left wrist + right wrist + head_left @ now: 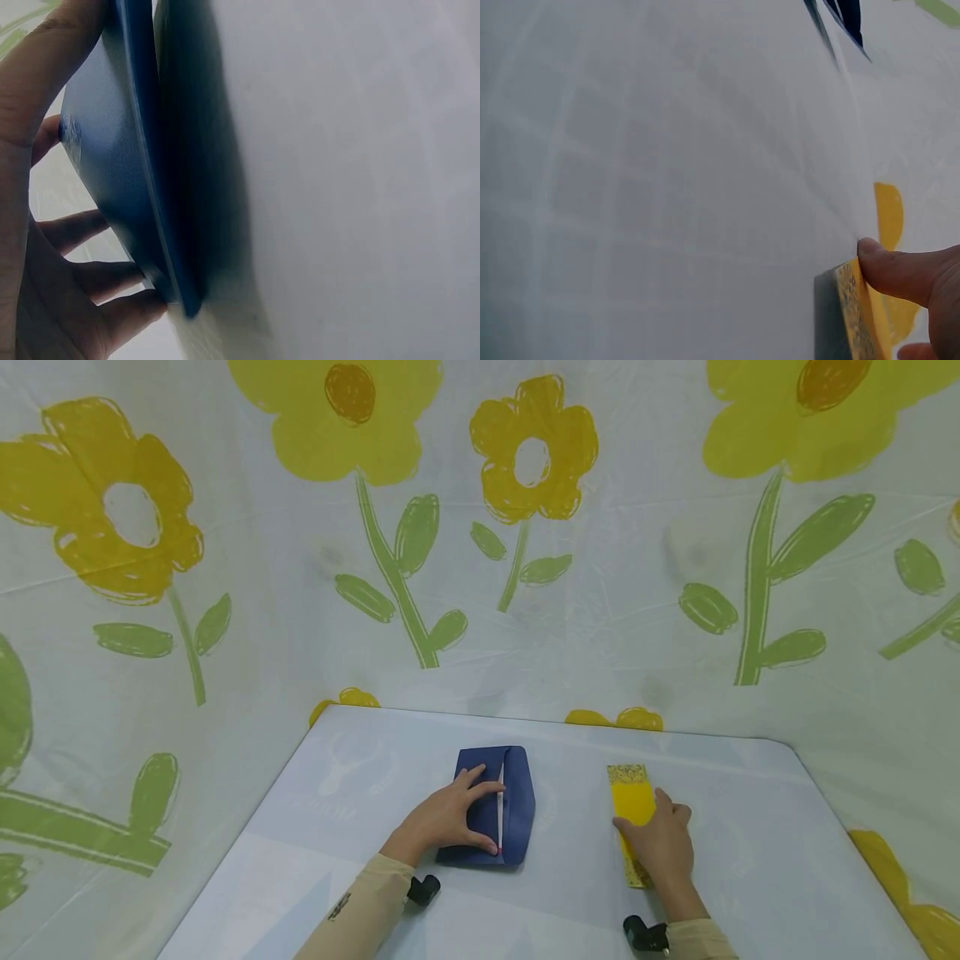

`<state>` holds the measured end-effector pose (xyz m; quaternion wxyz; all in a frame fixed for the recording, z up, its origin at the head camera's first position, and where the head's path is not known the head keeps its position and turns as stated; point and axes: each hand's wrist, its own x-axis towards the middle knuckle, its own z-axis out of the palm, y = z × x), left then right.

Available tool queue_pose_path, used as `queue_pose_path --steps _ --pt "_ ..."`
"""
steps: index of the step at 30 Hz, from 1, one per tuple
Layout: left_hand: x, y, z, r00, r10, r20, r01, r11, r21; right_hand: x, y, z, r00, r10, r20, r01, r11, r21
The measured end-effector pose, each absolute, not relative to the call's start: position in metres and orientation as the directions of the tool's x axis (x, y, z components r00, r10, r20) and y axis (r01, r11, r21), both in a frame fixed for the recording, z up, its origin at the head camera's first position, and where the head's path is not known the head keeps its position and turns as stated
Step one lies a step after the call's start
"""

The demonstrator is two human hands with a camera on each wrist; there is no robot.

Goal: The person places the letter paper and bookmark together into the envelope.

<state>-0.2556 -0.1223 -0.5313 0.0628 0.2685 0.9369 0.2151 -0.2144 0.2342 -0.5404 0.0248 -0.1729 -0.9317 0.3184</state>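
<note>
A navy blue envelope (pixel 521 810) lies on the white table, its flap folded out to the right and a white strip showing along its opening. My left hand (pixel 448 814) rests on the envelope with fingers spread, thumb and index fingertips at the opening. In the left wrist view, the fingers lie against the envelope (pixel 112 161) and its edge casts a dark shadow. To the right, a long yellow card (pixel 632 800) with speckled gold ends lies upright in view. My right hand (pixel 667 843) grips the card across its width, thumb on the left edge, fingers along the right.
The white table (pixel 360 893) has rounded far corners. A cloth with yellow flowers (pixel 534 514) hangs behind and around it. A small black wrist camera (pixel 424 890) sits beside the left cuff, another camera (pixel 645 935) beside the right.
</note>
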Motion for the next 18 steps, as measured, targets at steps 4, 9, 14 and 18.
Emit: queue_pose_path --steps 4,9,14,18 --pt "-0.2555 -0.1210 -0.5316 -0.848 0.530 -0.005 0.475 0.764 0.437 -0.2150 0.2371 -0.5417 -0.944 0.323 -0.072 0.299 0.738 -0.606" --pt "-0.2550 -0.1195 -0.5313 -0.847 0.531 -0.008 0.476 0.766 0.432 -0.2149 0.2390 -0.5425 -0.954 0.297 -0.046 0.259 0.734 -0.627" --pt "-0.2545 -0.1185 -0.5304 -0.846 0.533 -0.006 0.478 0.764 0.433 -0.2153 0.2400 -0.5423 -0.954 0.297 -0.037 0.249 0.716 -0.653" --pt "-0.2544 -0.1179 -0.5301 -0.846 0.533 -0.006 0.479 0.764 0.433 -0.2154 0.2404 -0.5420 -0.948 0.315 -0.040 0.261 0.698 -0.667"
